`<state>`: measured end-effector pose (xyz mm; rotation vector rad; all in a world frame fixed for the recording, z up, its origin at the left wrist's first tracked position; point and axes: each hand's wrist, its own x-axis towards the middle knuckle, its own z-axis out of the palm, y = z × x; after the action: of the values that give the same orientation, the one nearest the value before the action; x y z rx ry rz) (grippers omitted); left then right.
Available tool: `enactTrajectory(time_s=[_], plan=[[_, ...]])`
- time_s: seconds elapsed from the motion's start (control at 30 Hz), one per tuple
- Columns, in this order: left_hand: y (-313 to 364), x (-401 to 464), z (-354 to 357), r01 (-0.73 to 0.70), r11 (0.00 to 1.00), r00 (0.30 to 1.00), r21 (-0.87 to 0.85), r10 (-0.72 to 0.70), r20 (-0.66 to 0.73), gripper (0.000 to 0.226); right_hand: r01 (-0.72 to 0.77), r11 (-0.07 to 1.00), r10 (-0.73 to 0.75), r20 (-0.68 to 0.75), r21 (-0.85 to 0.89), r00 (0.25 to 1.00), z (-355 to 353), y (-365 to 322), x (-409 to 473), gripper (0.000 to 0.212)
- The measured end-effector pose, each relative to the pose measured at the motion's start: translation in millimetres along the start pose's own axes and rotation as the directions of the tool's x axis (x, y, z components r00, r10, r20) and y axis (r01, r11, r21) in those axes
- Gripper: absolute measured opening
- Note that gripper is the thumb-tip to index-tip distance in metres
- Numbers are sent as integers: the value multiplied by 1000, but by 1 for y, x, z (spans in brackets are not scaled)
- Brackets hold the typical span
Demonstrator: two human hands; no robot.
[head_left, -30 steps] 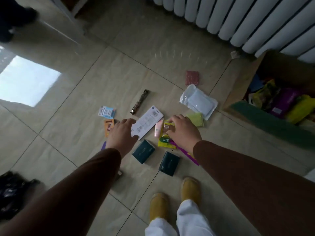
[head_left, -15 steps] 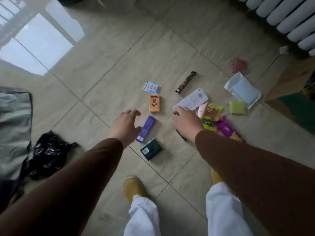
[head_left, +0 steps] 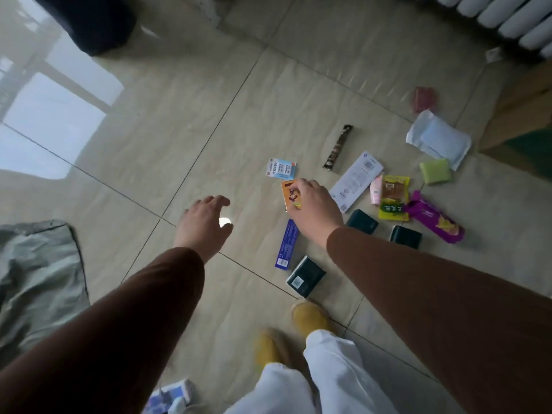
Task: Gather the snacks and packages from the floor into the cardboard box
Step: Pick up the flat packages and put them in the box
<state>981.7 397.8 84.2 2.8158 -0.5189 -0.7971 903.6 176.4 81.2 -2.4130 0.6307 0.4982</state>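
Note:
Several snacks and packets lie scattered on the tiled floor. My right hand (head_left: 313, 209) reaches over the small orange packet (head_left: 289, 195), its fingers curled down onto it. A blue bar (head_left: 287, 245) and a dark green pack (head_left: 306, 276) lie just below that hand. My left hand (head_left: 204, 224) hovers with spread fingers over bare tile and holds nothing. Further right lie a white flat pack (head_left: 357, 180), a yellow snack (head_left: 394, 197), a purple wrapper (head_left: 434, 221) and a green square (head_left: 435, 171). Only a corner of the cardboard box (head_left: 519, 115) shows at the right edge.
A white radiator (head_left: 507, 16) runs along the top right. A grey-green bag (head_left: 35, 279) lies at the left edge and a dark object (head_left: 89, 22) at the top left. My yellow shoes (head_left: 309, 316) stand below the packets. A blue-white pack (head_left: 171, 395) lies at the bottom.
The view swung left, so the box slid to the right edge. My right hand moved left from the white pack to the orange packet. My left hand drifted left off the packets.

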Motion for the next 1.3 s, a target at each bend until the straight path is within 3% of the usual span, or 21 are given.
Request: enactTrajectory(time_s=[0.2,0.43,0.6,0.73,0.83,1.03,1.17,1.3], plan=[[-54,49,-46,-127,992,991,28,126,36,44,-98,995,98,-18,0,995,0,-49,38,29],[-95,135,-119,-276,953,958,124,262,118,46,-224,970,226,-19,91,974,15,-107,85,36],[-57,211,-149,-365,913,926,181,335,175,45,-307,934,330,-114,183,937,-1,-104,111,35],[6,269,-157,-539,814,835,215,485,258,46,-377,876,434,-153,302,888,-24,-84,150,35],[48,311,-166,-660,716,747,225,594,299,46,-430,803,530,-165,413,832,-45,-76,179,38],[90,390,-195,-750,628,656,209,665,357,45,-512,684,655,-130,520,744,-80,-69,220,45],[109,444,-215,-825,512,561,238,695,450,50,-592,524,797,-107,612,595,-93,-55,246,41],[136,498,-233,-861,435,507,263,707,492,49,-565,382,876,-91,731,475,-97,-55,270,38]])
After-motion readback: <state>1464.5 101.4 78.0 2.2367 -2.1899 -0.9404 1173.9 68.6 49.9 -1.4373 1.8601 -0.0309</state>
